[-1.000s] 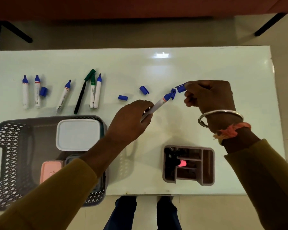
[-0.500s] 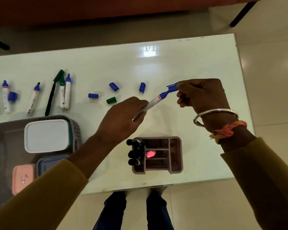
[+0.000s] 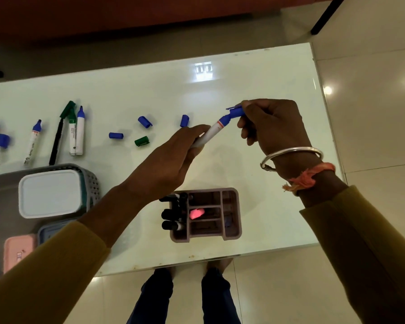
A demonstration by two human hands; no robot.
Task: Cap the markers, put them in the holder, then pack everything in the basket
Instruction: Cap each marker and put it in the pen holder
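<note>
Left hand (image 3: 164, 164): fingers closed around the marker (image 3: 212, 134), above the worktop (image 3: 267, 206).
Right hand (image 3: 271, 127): fingers pinch the blue cap (image 3: 236, 112) onto its tip.
Risk: a crooked push could leave the cap loose, or drop it.
Holder (image 3: 205, 237): near the front edge.

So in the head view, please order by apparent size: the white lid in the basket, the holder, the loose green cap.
1. Holder and white lid: alike in size, so I cannot rank them.
2. Green cap, clearly smallest.
</note>
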